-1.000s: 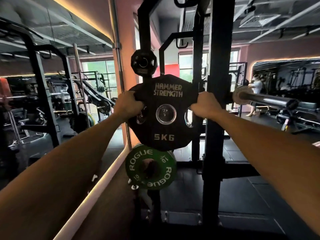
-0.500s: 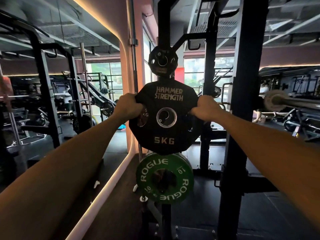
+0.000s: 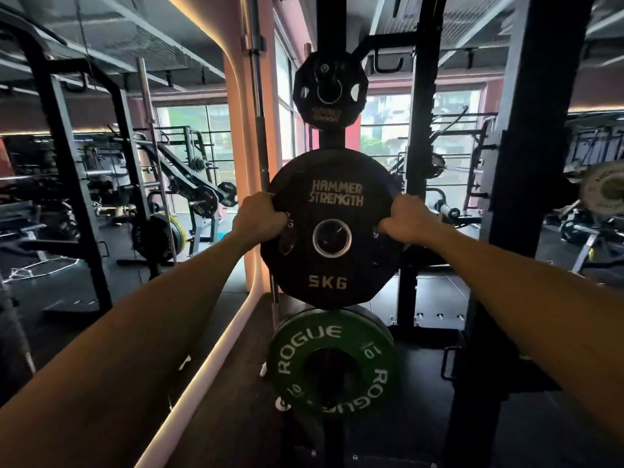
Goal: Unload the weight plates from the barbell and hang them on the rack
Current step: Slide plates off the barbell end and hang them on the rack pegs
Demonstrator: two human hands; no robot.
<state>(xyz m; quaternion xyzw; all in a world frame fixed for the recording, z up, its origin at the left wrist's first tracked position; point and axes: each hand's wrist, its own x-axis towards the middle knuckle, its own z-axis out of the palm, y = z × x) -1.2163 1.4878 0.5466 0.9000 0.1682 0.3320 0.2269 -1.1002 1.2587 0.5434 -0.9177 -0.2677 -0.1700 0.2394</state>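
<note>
Two bare forearms reach forward from the bottom corners. The left hand (image 3: 260,216) and the right hand (image 3: 403,219) both have their fingers curled over the upper edge of a black 5 kg plate (image 3: 332,265), one on each side, and hold it upright facing the camera. The plate is in front of the black rack upright (image 3: 332,21); whether its centre hole sits on a peg, I cannot tell. Just below it hangs a green plate (image 3: 332,363) with white letters. Above it hangs a smaller black plate (image 3: 331,89). At the far right edge, the blurred end of the barbell (image 3: 604,189) shows.
</note>
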